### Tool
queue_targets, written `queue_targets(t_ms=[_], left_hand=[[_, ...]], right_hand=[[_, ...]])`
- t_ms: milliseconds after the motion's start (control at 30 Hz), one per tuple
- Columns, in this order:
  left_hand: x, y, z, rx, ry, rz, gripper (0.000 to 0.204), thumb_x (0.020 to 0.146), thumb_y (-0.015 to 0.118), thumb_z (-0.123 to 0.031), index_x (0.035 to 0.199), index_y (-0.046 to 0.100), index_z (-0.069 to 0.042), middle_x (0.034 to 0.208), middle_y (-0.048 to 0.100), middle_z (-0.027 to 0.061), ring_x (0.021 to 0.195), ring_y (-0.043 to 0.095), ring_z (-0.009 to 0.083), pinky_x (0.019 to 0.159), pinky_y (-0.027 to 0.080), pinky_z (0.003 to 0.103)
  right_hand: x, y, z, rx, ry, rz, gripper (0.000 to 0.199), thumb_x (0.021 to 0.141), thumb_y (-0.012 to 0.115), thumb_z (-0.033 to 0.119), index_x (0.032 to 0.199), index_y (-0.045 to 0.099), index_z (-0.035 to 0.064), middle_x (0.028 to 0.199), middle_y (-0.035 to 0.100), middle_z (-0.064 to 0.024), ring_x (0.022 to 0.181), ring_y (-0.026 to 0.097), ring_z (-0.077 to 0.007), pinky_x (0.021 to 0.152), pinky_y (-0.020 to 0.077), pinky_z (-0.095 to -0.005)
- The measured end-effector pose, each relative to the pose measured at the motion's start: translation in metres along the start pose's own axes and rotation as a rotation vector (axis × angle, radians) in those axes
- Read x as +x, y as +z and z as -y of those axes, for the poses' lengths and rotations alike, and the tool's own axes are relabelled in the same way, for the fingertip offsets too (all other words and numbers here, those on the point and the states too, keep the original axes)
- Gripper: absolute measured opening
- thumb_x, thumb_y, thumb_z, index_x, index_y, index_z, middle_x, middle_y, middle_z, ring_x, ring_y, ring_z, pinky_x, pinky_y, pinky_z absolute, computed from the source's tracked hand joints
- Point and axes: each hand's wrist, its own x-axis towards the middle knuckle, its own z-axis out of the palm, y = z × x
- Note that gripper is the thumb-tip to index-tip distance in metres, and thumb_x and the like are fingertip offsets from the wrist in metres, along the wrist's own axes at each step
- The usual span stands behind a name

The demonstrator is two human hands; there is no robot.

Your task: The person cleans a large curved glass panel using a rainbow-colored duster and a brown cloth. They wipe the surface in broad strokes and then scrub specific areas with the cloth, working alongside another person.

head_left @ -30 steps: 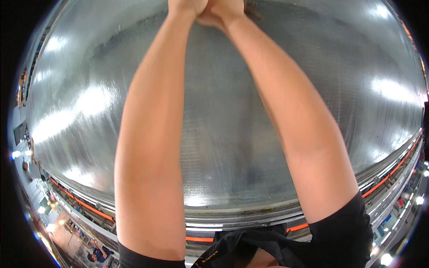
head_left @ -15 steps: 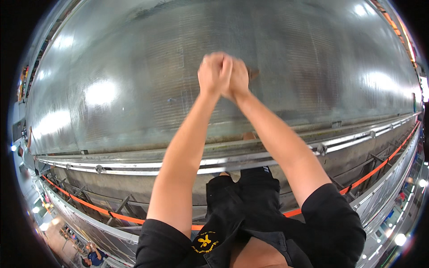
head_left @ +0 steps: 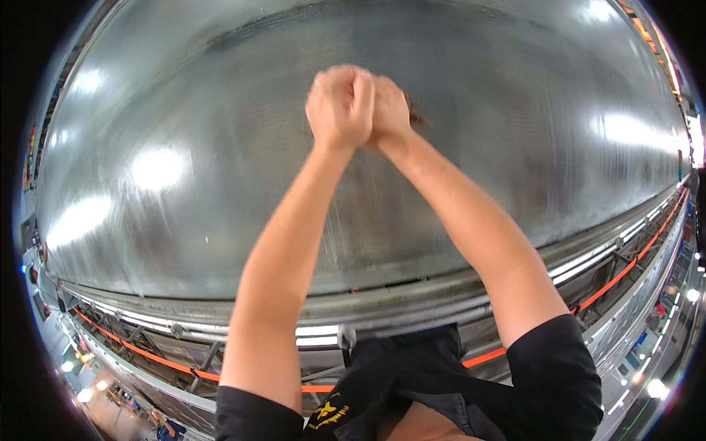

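Observation:
My left hand (head_left: 340, 106) and my right hand (head_left: 389, 110) are closed side by side, pressed together, with both arms stretched out over a broad, glossy grey sheet-like surface (head_left: 243, 228). Their fingers wrap round something I cannot make out. Just right of my right hand, a small brown, ragged-edged piece (head_left: 419, 115) pokes out. Whether it belongs to what I grip or lies on the surface, I cannot tell. Faint streaks and bright lamp reflections show on the grey surface.
Along the near edge runs a metal rail (head_left: 316, 336) with clamps. Below it an orange strap (head_left: 184, 366) stretches across a metal frame. At the far lower left a person in dark clothes (head_left: 170, 428) is partly visible; another person's head (head_left: 33, 275) shows at the left edge.
Both hands, still together, have shifted a little left and farther out. The rail and near edge now sit lower in the picture. The brown piece beside my right hand shows more.

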Motion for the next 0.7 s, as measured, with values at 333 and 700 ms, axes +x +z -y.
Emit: queue_targets(t_ms=[333,700], left_hand=[[0.175,0.036,0.067,0.107,-0.032,0.038,0.043,0.095,0.05,-0.037,0.088,0.07,0.001,0.089,0.071,0.0263,0.09,0.072,0.0426,0.081,0.053,0.049],[-0.127,-0.09,-0.02,-0.008,-0.064,0.084,0.023,0.095,0.062,-0.025,0.085,0.073,-0.007,0.091,0.073,0.0149,0.09,0.064,0.0387,0.081,0.052,0.047]], right_hand=[[0.185,0.033,-0.067,-0.242,0.078,-0.105,0.032,0.085,0.072,0.028,0.11,0.069,0.0065,0.114,0.073,-0.0148,0.107,0.07,-0.0311,0.092,0.0543,-0.0442],[-0.121,0.046,0.089,-0.009,0.006,-0.113,0.015,0.085,0.068,0.026,0.095,0.067,0.0146,0.098,0.071,-0.0056,0.098,0.064,-0.0289,0.081,0.0455,-0.0439]])
